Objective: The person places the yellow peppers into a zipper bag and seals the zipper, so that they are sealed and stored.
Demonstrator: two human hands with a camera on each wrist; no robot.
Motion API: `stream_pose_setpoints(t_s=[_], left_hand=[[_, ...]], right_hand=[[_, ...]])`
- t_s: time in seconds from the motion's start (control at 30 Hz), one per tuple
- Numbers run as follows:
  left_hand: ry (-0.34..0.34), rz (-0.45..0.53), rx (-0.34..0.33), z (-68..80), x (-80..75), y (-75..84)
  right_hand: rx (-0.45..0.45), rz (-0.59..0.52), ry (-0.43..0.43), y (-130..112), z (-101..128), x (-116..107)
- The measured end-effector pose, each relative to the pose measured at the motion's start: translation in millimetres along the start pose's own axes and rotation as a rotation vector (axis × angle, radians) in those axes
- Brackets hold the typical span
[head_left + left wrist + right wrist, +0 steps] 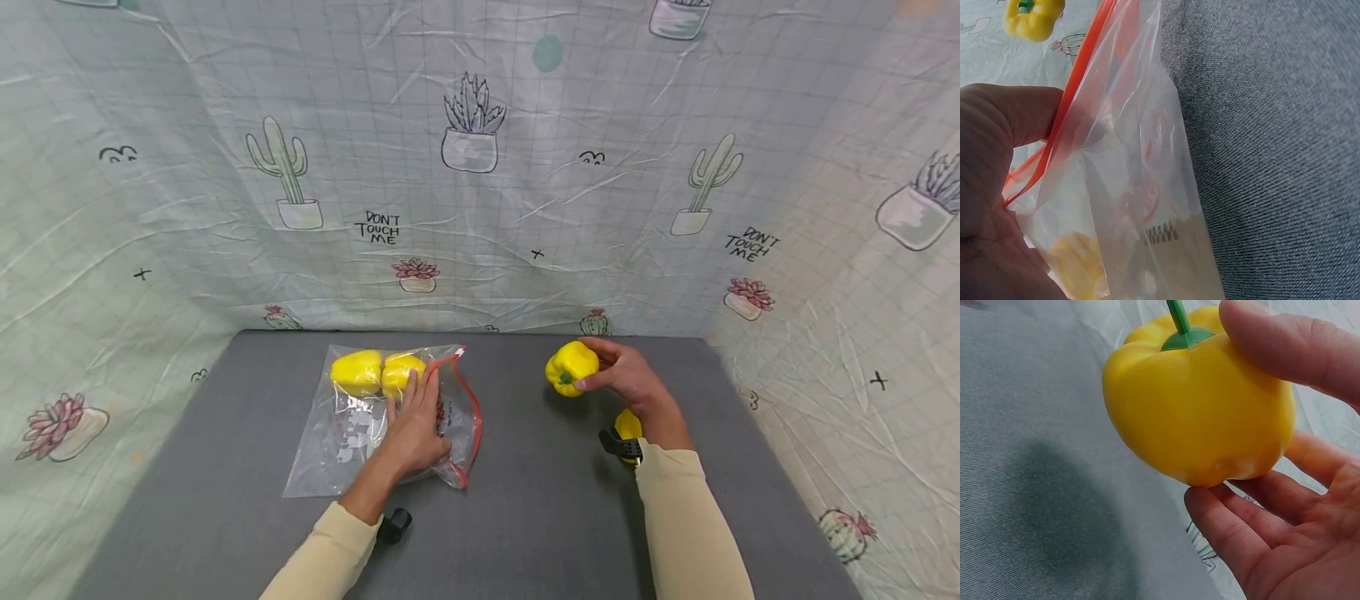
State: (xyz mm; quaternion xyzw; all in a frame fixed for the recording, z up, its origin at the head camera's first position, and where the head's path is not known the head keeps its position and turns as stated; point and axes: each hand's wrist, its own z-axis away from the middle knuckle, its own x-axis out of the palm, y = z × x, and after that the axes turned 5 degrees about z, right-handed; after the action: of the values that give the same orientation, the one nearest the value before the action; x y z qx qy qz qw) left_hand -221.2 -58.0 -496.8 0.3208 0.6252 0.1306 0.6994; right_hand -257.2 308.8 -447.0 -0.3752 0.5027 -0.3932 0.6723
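A clear zip bag with a red zip edge lies on the left of the table, two yellow bell peppers inside it. My left hand is at the bag's mouth, fingers spread over the plastic near the second pepper. In the left wrist view its thumb hooks behind the red edge, holding the mouth apart. My right hand grips a yellow bell pepper with a green stem, raised above the table, thumb on top and fingertips beneath.
Another yellow bell pepper sits on the grey table, partly hidden by the right wrist and its black strap. A cloth printed with cacti hangs behind the table and along both sides.
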Motion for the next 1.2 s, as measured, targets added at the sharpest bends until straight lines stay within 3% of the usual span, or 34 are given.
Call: stream_pose_setpoints(t_s=[0.87,1.2], left_hand=[[0.023,0.002,0.024,-0.1,3.3,-3.1],[0.025,0.002,0.005,-1.1,4.8,-4.7]], right_hand=[[-0.067,0.007,-0.03,7.0,-1.4,9.8],[-0.066,0.016,-0.046,7.2,-1.2,19.5]])
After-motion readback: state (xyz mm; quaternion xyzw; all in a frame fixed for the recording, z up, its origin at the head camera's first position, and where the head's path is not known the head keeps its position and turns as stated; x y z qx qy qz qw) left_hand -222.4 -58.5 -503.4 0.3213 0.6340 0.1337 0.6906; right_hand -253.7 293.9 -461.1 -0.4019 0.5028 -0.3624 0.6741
